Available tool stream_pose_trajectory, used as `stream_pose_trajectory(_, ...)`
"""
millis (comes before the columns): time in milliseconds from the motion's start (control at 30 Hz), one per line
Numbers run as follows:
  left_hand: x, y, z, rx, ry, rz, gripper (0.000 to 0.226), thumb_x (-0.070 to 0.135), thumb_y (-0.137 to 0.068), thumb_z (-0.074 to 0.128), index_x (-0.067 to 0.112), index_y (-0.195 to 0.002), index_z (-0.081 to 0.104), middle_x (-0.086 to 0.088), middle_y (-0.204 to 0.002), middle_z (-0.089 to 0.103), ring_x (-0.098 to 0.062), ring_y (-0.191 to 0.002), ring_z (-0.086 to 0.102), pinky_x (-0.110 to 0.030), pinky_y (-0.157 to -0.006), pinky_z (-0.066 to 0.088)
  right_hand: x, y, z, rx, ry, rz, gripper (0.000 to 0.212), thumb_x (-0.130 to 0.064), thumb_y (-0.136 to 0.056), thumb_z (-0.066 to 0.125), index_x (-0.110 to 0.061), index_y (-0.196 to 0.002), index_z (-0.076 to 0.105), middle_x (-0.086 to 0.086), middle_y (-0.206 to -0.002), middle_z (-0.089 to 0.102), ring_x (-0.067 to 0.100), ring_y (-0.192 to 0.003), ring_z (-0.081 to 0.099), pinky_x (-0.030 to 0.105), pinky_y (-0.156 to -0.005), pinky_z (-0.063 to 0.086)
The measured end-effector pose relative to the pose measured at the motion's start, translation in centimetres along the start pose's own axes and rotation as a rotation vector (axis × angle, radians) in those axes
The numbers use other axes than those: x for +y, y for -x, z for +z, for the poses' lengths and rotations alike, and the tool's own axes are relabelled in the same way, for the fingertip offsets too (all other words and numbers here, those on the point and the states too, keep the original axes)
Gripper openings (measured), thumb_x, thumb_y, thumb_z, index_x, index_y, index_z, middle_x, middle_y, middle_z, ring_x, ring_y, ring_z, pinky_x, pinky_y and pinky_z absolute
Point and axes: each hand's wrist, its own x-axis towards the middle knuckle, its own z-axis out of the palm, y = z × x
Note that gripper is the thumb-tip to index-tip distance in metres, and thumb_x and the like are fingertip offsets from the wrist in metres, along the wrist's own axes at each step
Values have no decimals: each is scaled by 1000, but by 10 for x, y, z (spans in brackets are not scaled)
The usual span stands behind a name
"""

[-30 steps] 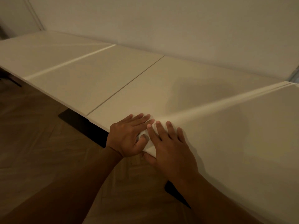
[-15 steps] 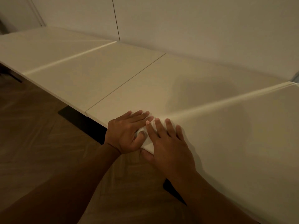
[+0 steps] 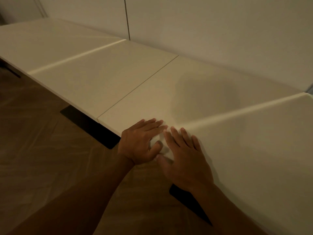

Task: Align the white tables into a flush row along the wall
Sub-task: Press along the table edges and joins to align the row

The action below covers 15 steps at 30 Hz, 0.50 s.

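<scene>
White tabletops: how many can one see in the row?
4: far-left tabletop, second tabletop, third tabletop under the left hand, nearest tabletop under the right hand. More may continue out of view.

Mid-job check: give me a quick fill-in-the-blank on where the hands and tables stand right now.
1. Both hands lie flat at the front corner where two ____ meet.
2. The left hand rests on the table to the ____ of the right hand.
3. The nearest table sits ____ than the one beside it, showing a raised edge.
4. Behind the row stands a plain ____.

Missing words: tables; left; higher; wall
</scene>
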Motion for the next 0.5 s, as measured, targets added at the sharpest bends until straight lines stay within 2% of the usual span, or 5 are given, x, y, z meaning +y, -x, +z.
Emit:
stream_pose_trajectory(100,0,-3,-6,-79,-20,-16,59,55,-93,40,25,-141,59,1,-145,58,-17,-137,50,-46,-107,46,-3,-2,-9,41,-148,85,80,-64,-87,9,-31,-159,18,-10,-168,7,6,-152,-8,30,-123,-8)
stream_pose_trajectory(167,3,-3,-10,-145,-51,-46,61,60,-95,39,30,-147,51,3,-153,49,-18,-144,40,-46,-111,41,-5,-1,-9,73,-147,98,72,-59,-93,15,-28,-157,28,-7,-167,16,7,-153,0,28,-123,-5)
stream_pose_trajectory(267,9,-8,-15,-306,-161,-114,68,72,-96,19,43,-157,21,4,-169,13,-25,-156,3,-53,-124,15,-6,0,-5,122,-107,124,58,-48,-101,29,-25,-153,38,-1,-165,24,15,-154,10,34,-124,7)
stream_pose_trajectory(333,11,-11,-16,-396,-206,-159,70,76,-94,7,48,-158,1,3,-169,-10,-27,-154,-18,-58,-123,0,-7,0,-4,142,-92,151,55,-45,-101,31,-24,-151,42,3,-164,27,21,-154,13,37,-123,12)
stream_pose_trajectory(500,15,-14,-12,-447,-229,-216,72,79,-93,3,49,-156,-8,1,-169,-14,-29,-153,-19,-62,-121,-4,-9,2,-4,102,-60,173,58,-47,-101,25,-25,-152,39,4,-164,24,23,-154,12,43,-124,14)
